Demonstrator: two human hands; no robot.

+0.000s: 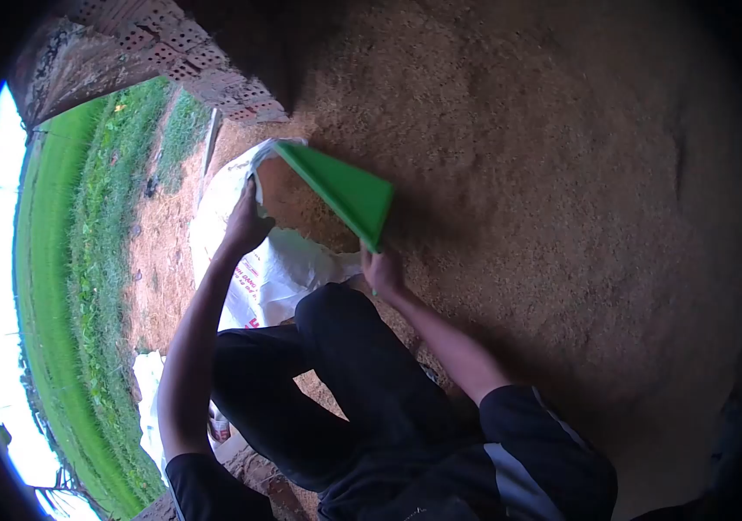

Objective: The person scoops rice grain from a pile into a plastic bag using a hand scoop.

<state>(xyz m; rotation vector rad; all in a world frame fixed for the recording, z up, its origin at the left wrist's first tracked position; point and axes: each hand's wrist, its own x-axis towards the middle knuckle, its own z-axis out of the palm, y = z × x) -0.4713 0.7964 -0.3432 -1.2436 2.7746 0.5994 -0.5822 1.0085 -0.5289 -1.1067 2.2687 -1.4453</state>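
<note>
A white woven sack (280,269) with red print stands in front of my knees, its mouth spread open and brownish inside. My left hand (247,224) is closed on the sack's rim at the left side. In my right hand (382,271) is a green plastic dustpan (340,187), gripped at its near end. The dustpan is tilted over the sack's mouth, its far corner overlapping the sack's far rim. Tan loose grain (492,174) lies spread right beside the sack, on the right.
A stack of perforated bricks (184,52) stands at the upper left, near the sack. Beyond the bare reddish ground (158,260) on the left are grass and a green field (54,260). Another white sack (149,391) lies left of my legs.
</note>
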